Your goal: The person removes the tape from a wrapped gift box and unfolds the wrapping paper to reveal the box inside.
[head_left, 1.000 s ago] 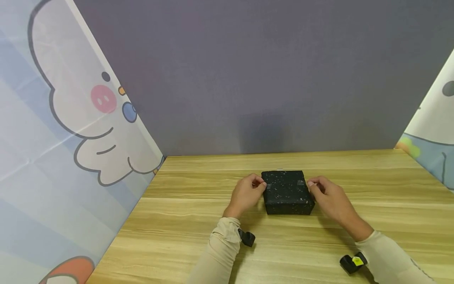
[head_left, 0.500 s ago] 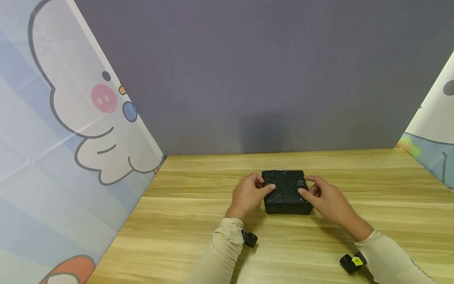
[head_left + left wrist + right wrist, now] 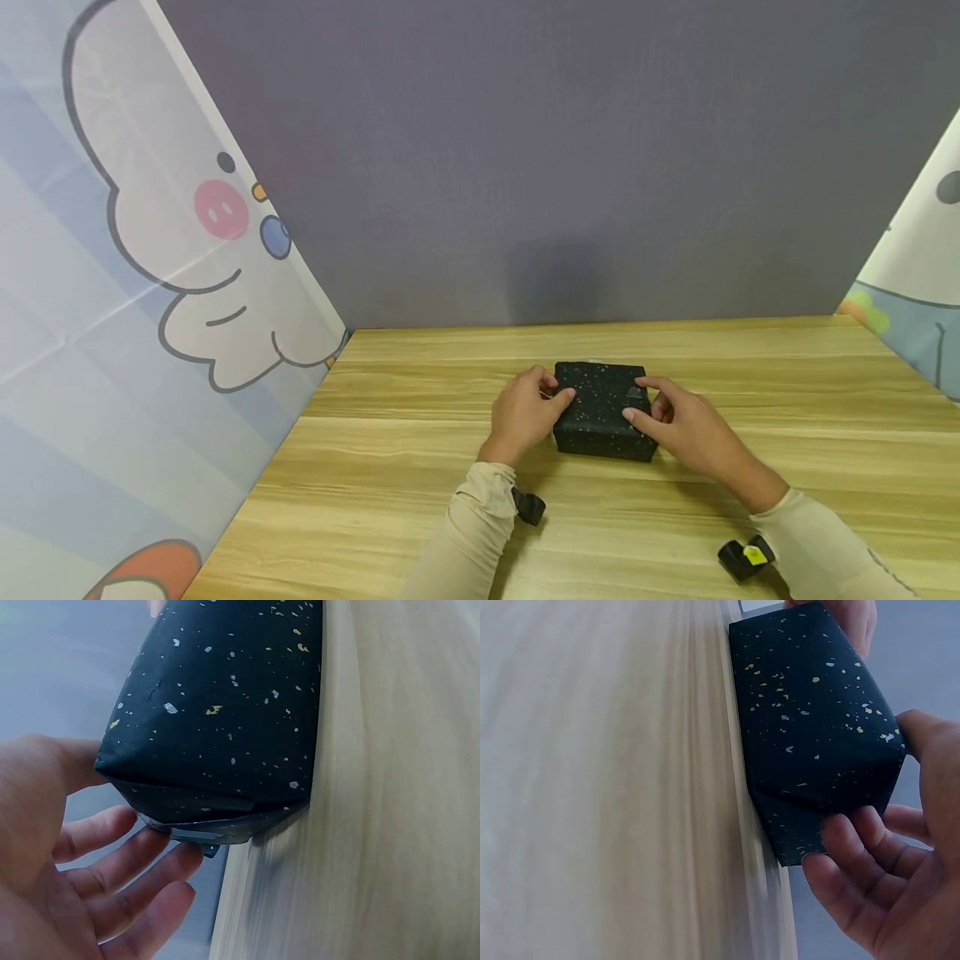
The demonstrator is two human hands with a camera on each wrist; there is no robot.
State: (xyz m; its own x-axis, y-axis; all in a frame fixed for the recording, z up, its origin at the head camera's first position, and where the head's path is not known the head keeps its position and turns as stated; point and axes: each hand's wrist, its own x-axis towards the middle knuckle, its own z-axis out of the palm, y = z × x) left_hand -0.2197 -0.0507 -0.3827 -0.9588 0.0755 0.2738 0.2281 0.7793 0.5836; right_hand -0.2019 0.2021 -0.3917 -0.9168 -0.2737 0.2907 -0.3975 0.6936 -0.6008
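A box wrapped in black paper with white and gold flecks lies on the wooden table, turned slightly askew. My left hand holds its left end, thumb on the top face and fingers at the side. At the opposite end my right hand grips it, with thumb and index finger on top. The left wrist view shows my left fingers against the folded paper end, where a strip of tape shows. In the right wrist view the right fingers touch the box's other folded end.
The wooden table extends around the box, with a grey panel behind it. Printed cartoon sheets flank it, left and right. A small pale item shows at the box's back edge.
Both thumbs have come onto the box's top, and the right hand has moved from beside the box onto its end. The box has turned slightly, its right front corner coming nearer.
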